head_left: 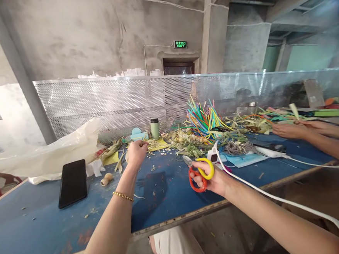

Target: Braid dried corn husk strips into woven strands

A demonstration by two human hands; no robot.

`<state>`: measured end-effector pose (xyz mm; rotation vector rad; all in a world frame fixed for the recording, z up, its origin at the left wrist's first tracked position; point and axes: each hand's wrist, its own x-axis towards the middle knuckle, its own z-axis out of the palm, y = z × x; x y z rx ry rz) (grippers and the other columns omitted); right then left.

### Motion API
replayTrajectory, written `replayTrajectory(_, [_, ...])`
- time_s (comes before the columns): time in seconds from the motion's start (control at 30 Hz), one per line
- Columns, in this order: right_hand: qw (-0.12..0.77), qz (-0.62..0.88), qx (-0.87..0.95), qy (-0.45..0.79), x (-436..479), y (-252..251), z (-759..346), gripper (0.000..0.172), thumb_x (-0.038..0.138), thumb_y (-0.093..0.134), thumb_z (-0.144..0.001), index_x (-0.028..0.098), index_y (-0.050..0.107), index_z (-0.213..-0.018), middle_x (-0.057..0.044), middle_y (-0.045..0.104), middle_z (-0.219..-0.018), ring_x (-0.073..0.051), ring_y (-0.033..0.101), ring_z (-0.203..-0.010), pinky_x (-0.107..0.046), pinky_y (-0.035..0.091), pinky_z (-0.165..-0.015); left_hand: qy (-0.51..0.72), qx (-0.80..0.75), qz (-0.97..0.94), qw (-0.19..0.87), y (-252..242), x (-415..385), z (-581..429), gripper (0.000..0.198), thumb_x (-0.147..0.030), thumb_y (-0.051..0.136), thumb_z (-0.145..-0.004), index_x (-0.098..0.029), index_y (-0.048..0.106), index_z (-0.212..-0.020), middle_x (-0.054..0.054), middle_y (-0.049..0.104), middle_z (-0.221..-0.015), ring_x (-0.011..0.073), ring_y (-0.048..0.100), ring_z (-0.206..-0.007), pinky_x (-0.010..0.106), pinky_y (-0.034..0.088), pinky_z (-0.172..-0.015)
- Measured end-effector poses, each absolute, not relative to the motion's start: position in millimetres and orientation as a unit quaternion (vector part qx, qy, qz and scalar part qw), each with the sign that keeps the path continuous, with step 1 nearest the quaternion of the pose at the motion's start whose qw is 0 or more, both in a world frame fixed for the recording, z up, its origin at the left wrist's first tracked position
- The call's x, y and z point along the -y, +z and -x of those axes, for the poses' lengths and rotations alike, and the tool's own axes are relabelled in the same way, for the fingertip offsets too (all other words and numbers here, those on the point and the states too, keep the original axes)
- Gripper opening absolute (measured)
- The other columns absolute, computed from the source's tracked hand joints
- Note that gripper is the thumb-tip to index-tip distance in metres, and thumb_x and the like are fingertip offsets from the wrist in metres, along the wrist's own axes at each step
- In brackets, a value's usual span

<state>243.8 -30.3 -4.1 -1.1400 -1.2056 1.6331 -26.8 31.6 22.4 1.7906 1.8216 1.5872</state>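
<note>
My right hand holds a pair of scissors with one red and one yellow handle loop. Their short metal blades point up and to the left above the blue table. My left hand reaches out near a yellow sheet strewn with pale scraps. Its fingers are bent together, and whatever they pinch is hidden or too small to name. Dried leaves and husks lie just left of that hand. Small pale shavings are scattered on the tabletop between my hands.
A black phone and two small round beige pieces lie at left. Behind stand a green bottle and bundled coloured stems. A white cable crosses by my right forearm. A co-worker's hands work at far right.
</note>
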Motion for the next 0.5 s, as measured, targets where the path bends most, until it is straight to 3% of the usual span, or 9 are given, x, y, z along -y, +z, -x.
replayTrajectory(0.17, [0.203, 0.415, 0.691, 0.556, 42.2, 7.1, -212.3, 0.035, 0.048, 0.049, -0.090, 0.017, 0.058, -0.076, 0.003, 0.050, -0.051, -0.008, 0.039, -0.036, -0.020, 0.033, -0.037, 0.545, -0.621, -0.559, 0.068, 24.9, -28.6, 30.6, 0.026, -0.023, 0.051, -0.075, -0.016, 0.075, -0.085, 0.005, 0.073, -0.071, 0.0189, 0.064, -0.067, 0.027, 0.043, -0.064])
replayTrajectory(0.27, [0.176, 0.346, 0.876, 0.288, 41.4, 4.3, -186.9, 0.024, 0.038, 0.056, -0.086, 0.019, 0.068, -0.095, -0.001, 0.064, -0.069, -0.013, 0.057, -0.057, -0.021, 0.040, -0.054, 0.583, -0.632, -0.511, -0.006, 32.5, -21.0, 35.8, 0.028, -0.022, 0.049, -0.078, -0.016, 0.075, -0.090, 0.008, 0.075, -0.081, 0.0221, 0.067, -0.079, 0.029, 0.045, -0.073])
replayTrajectory(0.33, [0.122, 0.337, 0.925, 0.125, 40.1, 0.6, -172.2, 0.027, 0.033, 0.055, -0.086, 0.023, 0.069, -0.107, -0.004, 0.070, -0.079, -0.020, 0.065, -0.074, -0.025, 0.043, -0.064, 0.603, -0.639, -0.472, -0.065, 38.2, -14.8, 39.4, 0.030, -0.022, 0.047, -0.081, -0.017, 0.074, -0.094, 0.009, 0.075, -0.089, 0.0240, 0.067, -0.087, 0.032, 0.045, -0.080])
replayTrajectory(0.5, [0.063, 0.393, 0.917, 0.001, 14.9, -4.2, -159.5, 0.034, 0.033, 0.048, -0.091, 0.026, 0.066, -0.119, -0.011, 0.073, -0.098, -0.029, 0.069, -0.092, -0.033, 0.047, -0.074, 0.597, -0.666, -0.440, -0.082, 42.9, -9.0, 42.6, 0.029, -0.022, 0.047, -0.083, -0.018, 0.073, -0.094, 0.010, 0.074, -0.089, 0.0261, 0.066, -0.090, 0.034, 0.046, -0.082])
